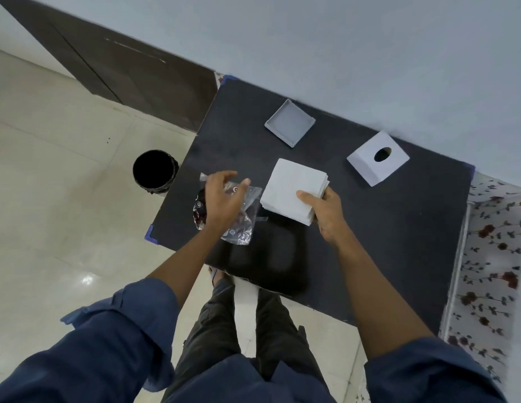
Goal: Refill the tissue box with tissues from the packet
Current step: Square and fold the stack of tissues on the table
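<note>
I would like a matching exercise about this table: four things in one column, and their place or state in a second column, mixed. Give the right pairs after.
Things:
1. tissue stack
2. packet
3. box lid
4. box base

Places or states:
A. empty tray, open side up, near the wall
B. held at one corner by the right hand
C. crumpled clear plastic under the left hand
D. lies at the right, round hole facing up

Pairs: 1-B, 2-C, 3-D, 4-A
</note>
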